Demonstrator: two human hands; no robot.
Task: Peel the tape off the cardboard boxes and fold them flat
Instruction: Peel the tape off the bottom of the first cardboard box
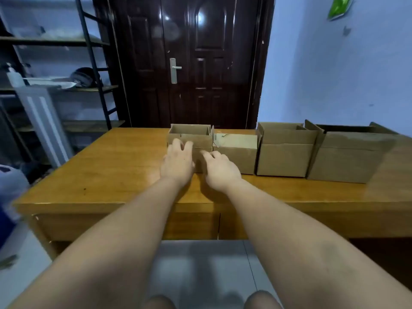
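Both hands (fingers spread, holding nothing) reach the leftmost open-topped cardboard box.

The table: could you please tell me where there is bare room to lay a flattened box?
The table's left half, beside the leftmost box, is bare, as is the front strip along the near edge. The back right is crowded: four boxes stand in a row, both hands at the leftmost.

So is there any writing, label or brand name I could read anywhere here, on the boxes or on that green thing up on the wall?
No text can be read in this picture.
Four cardboard boxes: plain brown, no print visible.
Second box from the left: a pale patch on top, maybe a label, too blurred to read.
Green packet on the wall: blurred, partly cut off by the frame, nothing legible.
Pump bottle on the shelf: too small and blurred to tell.
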